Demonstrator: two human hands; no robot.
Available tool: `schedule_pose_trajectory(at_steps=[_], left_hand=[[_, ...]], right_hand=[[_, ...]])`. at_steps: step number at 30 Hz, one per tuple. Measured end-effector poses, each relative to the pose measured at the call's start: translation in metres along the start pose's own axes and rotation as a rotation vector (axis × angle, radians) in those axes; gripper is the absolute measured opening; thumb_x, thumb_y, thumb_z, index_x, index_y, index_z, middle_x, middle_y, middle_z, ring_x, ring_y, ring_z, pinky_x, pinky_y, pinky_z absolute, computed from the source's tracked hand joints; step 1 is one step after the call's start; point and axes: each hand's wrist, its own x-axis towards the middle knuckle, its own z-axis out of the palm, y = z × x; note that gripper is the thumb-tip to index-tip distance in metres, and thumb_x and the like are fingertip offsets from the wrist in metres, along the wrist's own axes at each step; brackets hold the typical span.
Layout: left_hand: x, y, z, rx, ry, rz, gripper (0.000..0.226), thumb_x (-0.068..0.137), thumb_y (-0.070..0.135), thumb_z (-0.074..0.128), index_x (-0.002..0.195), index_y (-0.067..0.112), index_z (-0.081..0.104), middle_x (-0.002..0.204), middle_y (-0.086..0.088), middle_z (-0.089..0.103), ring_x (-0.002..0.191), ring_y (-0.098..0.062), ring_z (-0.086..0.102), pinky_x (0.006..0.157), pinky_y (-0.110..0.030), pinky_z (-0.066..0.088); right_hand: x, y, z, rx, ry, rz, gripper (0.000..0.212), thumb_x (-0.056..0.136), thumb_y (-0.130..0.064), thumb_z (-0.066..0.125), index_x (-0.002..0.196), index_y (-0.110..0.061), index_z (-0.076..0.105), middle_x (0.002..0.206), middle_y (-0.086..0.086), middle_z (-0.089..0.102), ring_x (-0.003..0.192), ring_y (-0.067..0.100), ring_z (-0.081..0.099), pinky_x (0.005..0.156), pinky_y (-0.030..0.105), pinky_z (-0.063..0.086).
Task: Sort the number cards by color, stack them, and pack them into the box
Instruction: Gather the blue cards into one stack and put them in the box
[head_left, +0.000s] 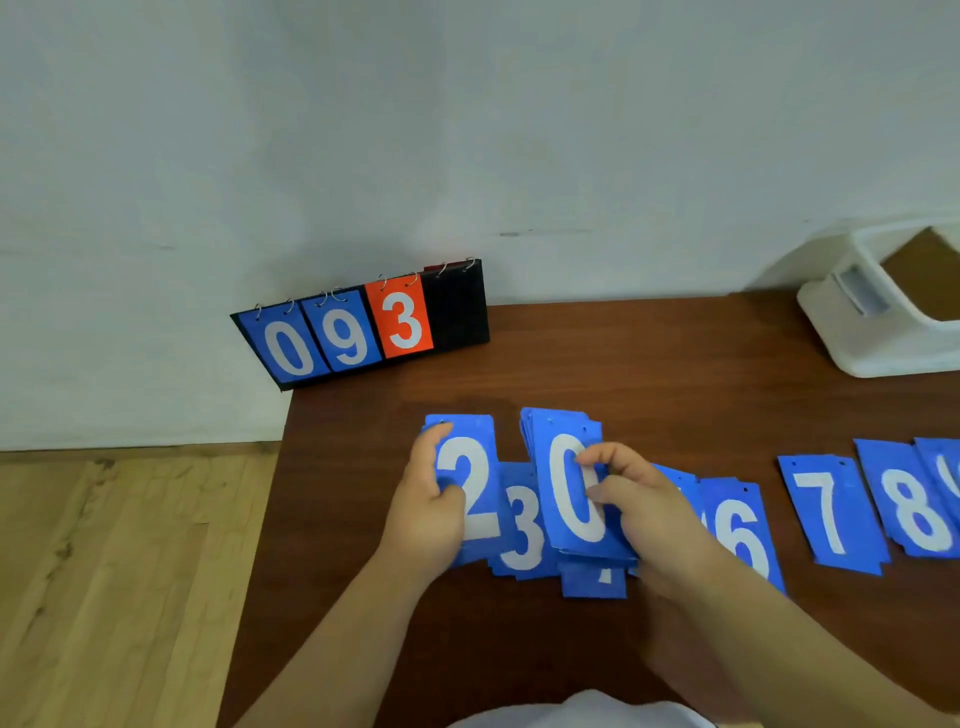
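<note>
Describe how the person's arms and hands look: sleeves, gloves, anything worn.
Both forearms are bare as far as the frame shows: no sleeves reach them. The left hand and right hand wear no gloves, and no ring, watch or bracelet is visible. A white garment shows at the bottom edge.

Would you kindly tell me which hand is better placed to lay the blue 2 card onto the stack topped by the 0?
Left, probably: the left hand grips the 2 card, right beside the 0 stack, which the right hand holds.
</note>
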Motion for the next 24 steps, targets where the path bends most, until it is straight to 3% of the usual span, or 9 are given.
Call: schedule_pose_trajectory(at_steps=[3, 5, 7, 12, 14, 17, 19, 21, 24], left_hand=[[-0.026, 0.031, 0.021, 0.001, -0.084, 0.113, 0.079, 0.093, -0.002, 0.042, 0.140, 0.060, 0.032, 0.135, 0.007, 0.057, 0.070, -0.011, 0.065, 0.050, -0.022, 0.048], [-0.047, 0.051, 0.037, -0.040, -0.130, 0.171, 0.078, 0.096, -0.002, 0.041, 0.137, 0.063, 0.032, 0.120, 0.028, 0.059, 0.081, -0.013, 0.068, 0.061, -0.032, 0.055], [-0.063, 0.068, 0.052, -0.091, -0.129, 0.212, 0.070, 0.100, 0.000, 0.040, 0.133, 0.061, 0.036, 0.102, 0.039, 0.061, 0.080, 0.000, 0.067, 0.068, -0.025, 0.057], [-0.085, 0.090, 0.091, -0.346, -0.134, 0.212, 0.033, 0.097, 0.031, 0.044, 0.113, 0.058, 0.056, 0.097, 0.012, 0.071, 0.094, -0.034, 0.069, 0.085, -0.061, 0.055], [-0.091, 0.091, 0.104, -0.387, -0.212, 0.249, 0.036, 0.088, 0.056, 0.046, 0.123, 0.055, 0.052, 0.119, 0.011, 0.067, 0.113, -0.023, 0.067, 0.093, -0.050, 0.056], [-0.093, 0.085, 0.121, -0.351, -0.305, 0.315, 0.063, 0.084, 0.073, 0.042, 0.141, 0.049, 0.037, 0.140, 0.032, 0.048, 0.133, 0.003, 0.047, 0.104, -0.026, 0.047], [-0.090, 0.077, 0.126, -0.340, -0.352, 0.286, 0.065, 0.084, 0.079, 0.044, 0.143, 0.054, 0.034, 0.149, 0.026, 0.041, 0.140, -0.003, 0.043, 0.111, -0.036, 0.044], [-0.085, 0.071, 0.128, -0.273, -0.333, 0.221, 0.059, 0.088, 0.075, 0.044, 0.143, 0.058, 0.033, 0.145, 0.016, 0.048, 0.131, -0.009, 0.053, 0.105, -0.042, 0.050], [-0.063, 0.050, 0.128, -0.012, 0.002, 0.151, 0.049, 0.103, 0.039, 0.048, 0.150, 0.041, 0.033, 0.111, 0.005, 0.060, 0.091, -0.007, 0.060, 0.079, -0.035, 0.053]], right_hand=[[-0.013, -0.013, -0.007, 0.247, -0.169, -0.014, 0.034, 0.092, 0.011, 0.037, 0.098, -0.011, 0.062, 0.096, 0.014, 0.071, 0.072, 0.031, 0.067, 0.050, 0.030, 0.054], [-0.015, -0.017, -0.019, 0.224, -0.178, -0.065, 0.034, 0.092, 0.011, 0.038, 0.095, -0.012, 0.063, 0.094, 0.014, 0.070, 0.074, 0.031, 0.066, 0.052, 0.031, 0.053], [-0.015, -0.019, -0.034, 0.157, -0.148, -0.142, 0.033, 0.090, 0.008, 0.044, 0.093, -0.017, 0.065, 0.094, 0.018, 0.067, 0.079, 0.034, 0.063, 0.064, 0.039, 0.053], [-0.018, -0.019, -0.066, 0.023, -0.183, -0.220, 0.025, 0.088, -0.003, 0.053, 0.098, -0.023, 0.064, 0.089, 0.018, 0.056, 0.080, 0.035, 0.051, 0.073, 0.049, 0.040], [-0.020, -0.019, -0.076, -0.003, -0.235, -0.209, 0.025, 0.079, -0.017, 0.060, 0.102, -0.026, 0.063, 0.092, 0.014, 0.052, 0.083, 0.033, 0.048, 0.074, 0.050, 0.039], [-0.023, -0.017, -0.089, -0.082, -0.296, -0.172, 0.032, 0.073, -0.027, 0.064, 0.105, -0.028, 0.062, 0.090, 0.015, 0.049, 0.081, 0.032, 0.045, 0.071, 0.049, 0.037], [-0.023, -0.014, -0.097, -0.139, -0.298, -0.162, 0.030, 0.074, -0.027, 0.065, 0.104, -0.030, 0.063, 0.086, 0.015, 0.049, 0.077, 0.031, 0.045, 0.069, 0.048, 0.037], [-0.020, -0.010, -0.105, -0.222, -0.250, -0.171, 0.024, 0.084, -0.015, 0.063, 0.101, -0.032, 0.063, 0.075, 0.008, 0.052, 0.066, 0.026, 0.045, 0.062, 0.041, 0.038], [-0.012, -0.003, -0.115, -0.351, -0.100, -0.133, 0.030, 0.092, -0.001, 0.055, 0.099, -0.030, 0.062, 0.065, -0.010, 0.055, 0.044, 0.012, 0.033, 0.045, 0.026, 0.031]])
